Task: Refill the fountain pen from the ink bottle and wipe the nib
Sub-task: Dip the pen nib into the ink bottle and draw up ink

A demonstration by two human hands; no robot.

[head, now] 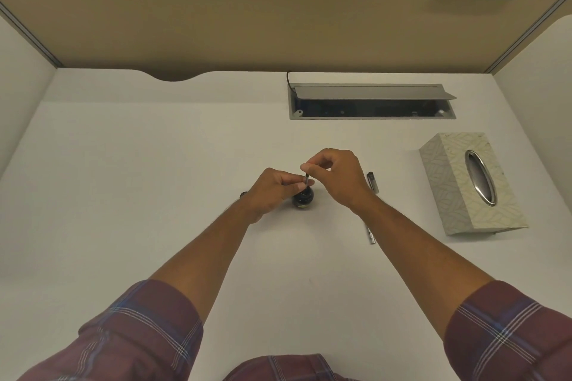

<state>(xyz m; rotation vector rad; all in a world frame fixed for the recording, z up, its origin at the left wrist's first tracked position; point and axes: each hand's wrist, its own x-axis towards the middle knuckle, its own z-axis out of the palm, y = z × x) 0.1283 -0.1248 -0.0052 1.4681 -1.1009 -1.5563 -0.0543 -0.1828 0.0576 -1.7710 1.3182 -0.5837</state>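
Observation:
A small dark ink bottle (303,198) stands open on the white desk (154,148) at the middle. The thin pen section with its converter (306,180) stands upright in the bottle's mouth. My left hand (272,190) pinches its lower part just above the bottle. My right hand (335,175) pinches its top end with thumb and forefinger. The nib is hidden inside the bottle. A silver pen cap with a clip (372,182) lies on the desk right of my right hand. The pen barrel (371,235) lies nearer to me, partly under my right forearm.
A patterned tissue box (473,185) sits at the right. A small dark object, perhaps the bottle's lid (243,194), peeks out behind my left hand. An open cable tray (371,102) is set into the desk's far side. Partition walls enclose the desk.

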